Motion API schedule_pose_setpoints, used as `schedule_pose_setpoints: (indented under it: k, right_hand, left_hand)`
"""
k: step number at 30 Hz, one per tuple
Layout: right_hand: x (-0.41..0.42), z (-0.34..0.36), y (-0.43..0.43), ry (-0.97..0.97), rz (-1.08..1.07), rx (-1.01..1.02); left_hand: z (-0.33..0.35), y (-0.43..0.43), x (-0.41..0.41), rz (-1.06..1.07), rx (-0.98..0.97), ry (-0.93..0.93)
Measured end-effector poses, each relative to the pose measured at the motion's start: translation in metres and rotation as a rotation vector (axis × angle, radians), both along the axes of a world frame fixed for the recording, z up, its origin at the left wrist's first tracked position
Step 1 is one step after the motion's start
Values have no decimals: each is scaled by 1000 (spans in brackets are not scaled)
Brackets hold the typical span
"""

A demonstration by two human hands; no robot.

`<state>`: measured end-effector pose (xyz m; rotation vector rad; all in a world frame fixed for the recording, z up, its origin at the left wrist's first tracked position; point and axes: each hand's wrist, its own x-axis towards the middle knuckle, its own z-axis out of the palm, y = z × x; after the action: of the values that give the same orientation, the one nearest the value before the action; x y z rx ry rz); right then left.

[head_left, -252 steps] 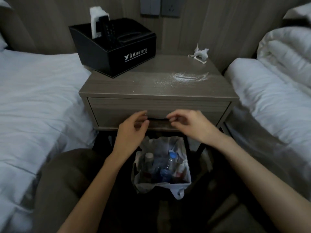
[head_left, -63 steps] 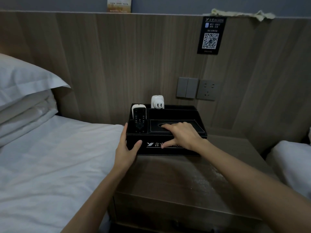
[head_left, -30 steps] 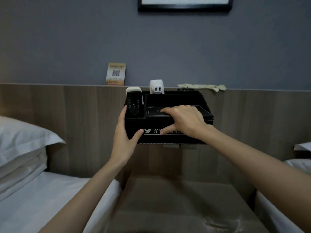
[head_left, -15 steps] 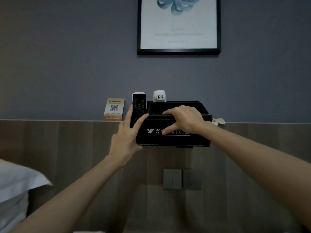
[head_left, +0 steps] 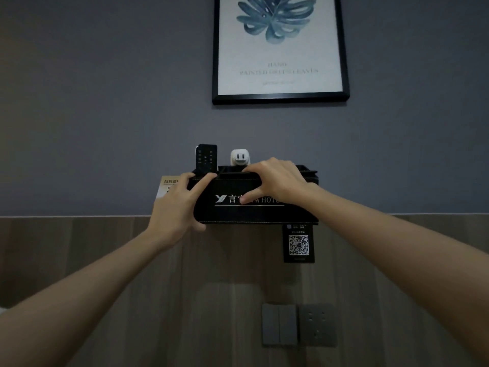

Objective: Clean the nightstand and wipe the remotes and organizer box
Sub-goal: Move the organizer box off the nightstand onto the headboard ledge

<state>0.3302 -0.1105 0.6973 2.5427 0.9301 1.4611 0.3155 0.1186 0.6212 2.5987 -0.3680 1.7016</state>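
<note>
Two hands shared the black organizer box point(head_left: 238, 214): your left hand point(head_left: 177, 207) wrapped its left end and your right hand point(head_left: 277, 181) gripped its front rim, thumb on the face, likely to hold it level so the upright remote point(head_left: 206, 157) and white USB plug point(head_left: 240, 158) would not tip out. You held it at the front edge of the headboard ledge point(head_left: 79, 216); resting or not, I cannot tell. Its front read "HOTEL" beside a Y logo; the framed print point(head_left: 279, 49) above, "HAND PAINTED".

Two hands point(head_left: 174, 207) point(head_left: 280, 181), one organizer box point(head_left: 264, 214), one remote point(head_left: 207, 157), one white adapter point(head_left: 240, 158), one framed print point(head_left: 280, 49).
</note>
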Motion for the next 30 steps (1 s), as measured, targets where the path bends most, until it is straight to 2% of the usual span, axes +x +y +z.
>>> schedule_pose_setpoints:
  k: [11,14,19,23,26,30]
  right_hand:
    - [39,-8,15,-50,-14,21]
    - [48,-20,16,-170,-26,4]
    - [65,-55,17,-362,-25,137]
    - [75,-75,-5,-435,-142,-17]
    - [76,-76,-23,-368,-229,-66]
    - [80,-65,-21,-68,-253,29]
  left_hand:
    - [2,2,28,40,-84,57]
    - [-5,0,38,21,-120,63]
    - [-5,1,42,-4,-121,63]
    - [1,0,43,-4,-127,85]
    - [9,-5,45,58,-139,112]
    - [3,-35,55,187,-76,67]
